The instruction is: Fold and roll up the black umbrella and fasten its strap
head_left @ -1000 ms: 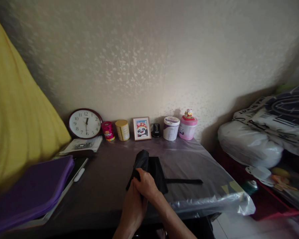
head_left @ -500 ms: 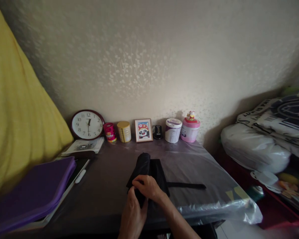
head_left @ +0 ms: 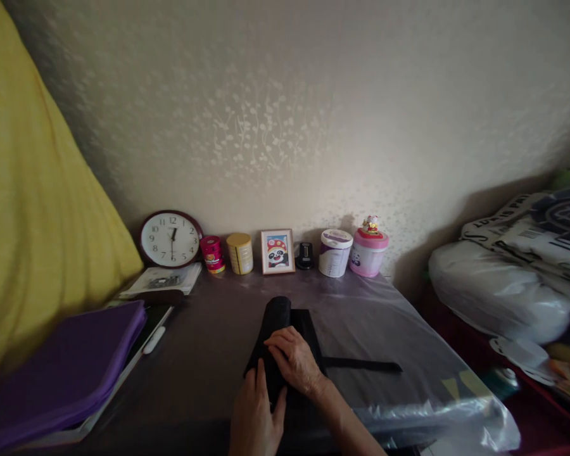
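A black fabric roll (head_left: 272,329) lies partly rolled on the table, its left side a thick tube and its right side still flat. From its right edge a narrow black strap (head_left: 363,365) stretches over the tabletop. My left hand (head_left: 255,405) grips the near end, thumb on the right and fingers on the left. Across the tube's middle lies my right hand (head_left: 294,362), its fingers bent and pressed onto the fabric. Both hands cover much of the near half, and what is inside the roll cannot be seen.
A purple folder (head_left: 76,361) lies on the left beside a white marker (head_left: 154,340). Along the wall stand a clock (head_left: 171,239), a red can (head_left: 213,254), a yellow can (head_left: 240,253), a picture frame (head_left: 278,252) and two tubs (head_left: 335,254). Plastic film covers the table (head_left: 209,354).
My right hand has shifted slightly up and flattened over the tube. My left fingers have straightened along its left side. The whole view has drifted a little.
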Action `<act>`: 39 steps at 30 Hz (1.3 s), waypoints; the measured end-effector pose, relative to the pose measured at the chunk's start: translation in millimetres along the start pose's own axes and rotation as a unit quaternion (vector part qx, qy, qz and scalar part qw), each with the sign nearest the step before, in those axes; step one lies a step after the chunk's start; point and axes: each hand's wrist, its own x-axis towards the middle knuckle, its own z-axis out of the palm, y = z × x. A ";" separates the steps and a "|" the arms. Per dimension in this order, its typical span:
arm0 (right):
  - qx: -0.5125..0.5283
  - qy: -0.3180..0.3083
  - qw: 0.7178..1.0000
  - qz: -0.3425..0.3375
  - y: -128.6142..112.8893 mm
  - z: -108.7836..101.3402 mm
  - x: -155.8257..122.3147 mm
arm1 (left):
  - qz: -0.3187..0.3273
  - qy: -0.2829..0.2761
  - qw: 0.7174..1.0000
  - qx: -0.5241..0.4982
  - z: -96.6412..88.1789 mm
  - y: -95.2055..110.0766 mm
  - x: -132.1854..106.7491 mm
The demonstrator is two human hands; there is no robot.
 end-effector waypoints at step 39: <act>0.268 0.144 0.894 0.330 75.4 -31.4 -23.9 | -0.056 -0.146 0.985 0.077 -21.5 12.6 7.0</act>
